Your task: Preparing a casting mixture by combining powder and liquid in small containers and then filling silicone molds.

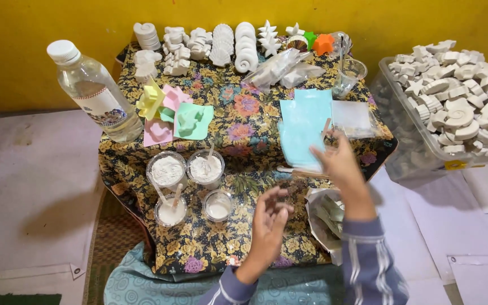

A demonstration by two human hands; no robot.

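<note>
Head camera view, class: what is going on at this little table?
A person sits over a low table draped in a floral cloth. The right hand reaches to a pale blue rectangular mould; the left hand hovers open, holding nothing. Near it stand four small clear cups of white powder or paste, some with wooden stirring sticks. White cast shapes line the far edge, and a clear plastic bin alongside is heaped with more.

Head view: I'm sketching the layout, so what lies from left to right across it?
Clear plastic bottle → pastel moulds → cups of white powder → left hand → pale blue sheet → right hand → clear bin of white casts.
</note>
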